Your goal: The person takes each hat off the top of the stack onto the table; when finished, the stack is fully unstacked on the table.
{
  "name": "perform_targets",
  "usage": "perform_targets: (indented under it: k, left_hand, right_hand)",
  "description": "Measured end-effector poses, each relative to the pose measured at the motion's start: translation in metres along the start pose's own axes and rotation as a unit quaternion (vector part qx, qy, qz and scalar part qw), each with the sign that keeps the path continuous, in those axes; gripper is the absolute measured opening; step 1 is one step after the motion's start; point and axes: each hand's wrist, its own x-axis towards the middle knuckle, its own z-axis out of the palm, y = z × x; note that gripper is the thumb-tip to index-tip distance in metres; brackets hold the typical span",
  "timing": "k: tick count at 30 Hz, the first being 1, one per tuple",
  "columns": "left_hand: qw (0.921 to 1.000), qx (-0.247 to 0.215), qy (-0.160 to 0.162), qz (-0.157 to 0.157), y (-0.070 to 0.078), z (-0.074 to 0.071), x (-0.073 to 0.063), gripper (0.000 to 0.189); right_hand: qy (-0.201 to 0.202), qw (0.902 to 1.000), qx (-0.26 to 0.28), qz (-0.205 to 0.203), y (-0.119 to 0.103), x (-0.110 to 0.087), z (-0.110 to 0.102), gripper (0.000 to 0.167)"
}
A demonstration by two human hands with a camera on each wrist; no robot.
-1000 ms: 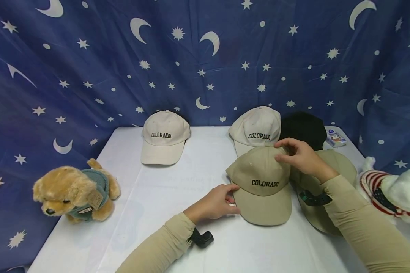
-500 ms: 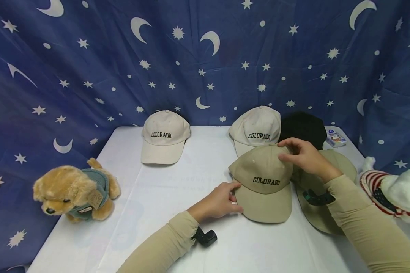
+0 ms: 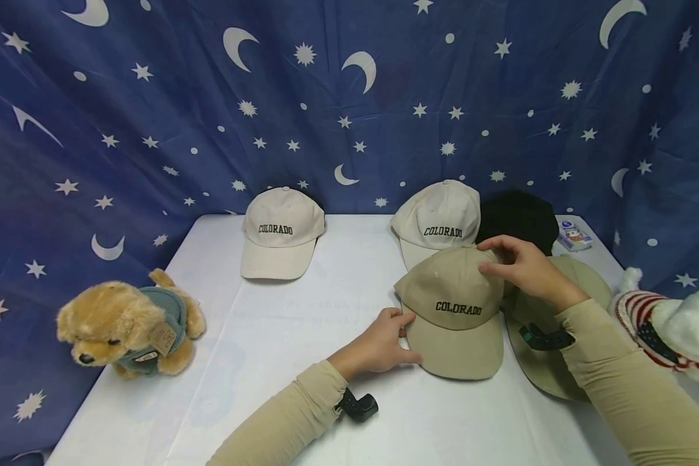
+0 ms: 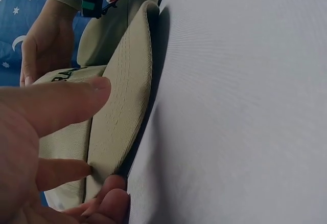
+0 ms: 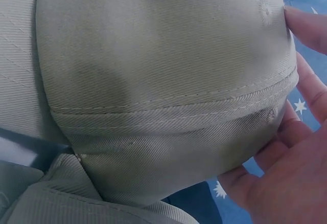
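Note:
A khaki baseball cap (image 3: 454, 310) with COLORADO lettering sits on the right part of the table, facing forward. My left hand (image 3: 381, 343) holds the left edge of its brim; in the left wrist view the fingertips (image 4: 115, 201) lie at the brim's edge and the thumb reaches over it. My right hand (image 3: 527, 268) holds the back right of the crown, with the fingers spread along the crown in the right wrist view. Just right of this cap lies another olive-khaki cap (image 3: 542, 349), partly covered by the right forearm.
Behind are a cream COLORADO cap (image 3: 443, 217), a black cap (image 3: 518, 217) and a small package (image 3: 573, 236). Another cream cap (image 3: 282, 220) stands at the back left. A plush dog (image 3: 110, 323) is at left, a white plush toy (image 3: 690, 323) at right. A starry curtain (image 3: 326, 116) hangs behind.
Both hands and the khaki baseball cap have shifted slightly to the right and a little back, closer to the olive-khaki cap. The other things have stayed in place.

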Motion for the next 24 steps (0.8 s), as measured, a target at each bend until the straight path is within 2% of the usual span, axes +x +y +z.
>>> perform_targets:
  k: [3, 7, 11, 18, 24]
  left_hand:
    - [0.9999, 0.0, 0.005, -0.016, 0.001, 0.001, -0.001, 0.08]
    - [0.9998, 0.008, 0.011, -0.017, 0.002, 0.002, 0.0, 0.079]
    - [0.9999, 0.01, 0.012, -0.007, 0.003, 0.002, 0.002, 0.078]
    - [0.9999, -0.013, 0.01, 0.005, 0.003, 0.003, 0.005, 0.077]
    - [0.9993, -0.022, 0.019, 0.023, 0.002, 0.001, 0.009, 0.076]
  right_hand:
    - [-0.002, 1.0, 0.002, 0.005, 0.001, -0.001, 0.0, 0.034]
    - [-0.003, 1.0, 0.004, 0.008, 0.002, -0.002, -0.001, 0.035]
    - [0.004, 0.9999, 0.0, 0.011, 0.003, -0.003, -0.002, 0.035]
    - [0.002, 0.9997, -0.003, 0.024, 0.008, -0.007, -0.007, 0.037]
    - [0.004, 0.9999, -0.006, 0.015, 0.013, -0.008, -0.008, 0.036]
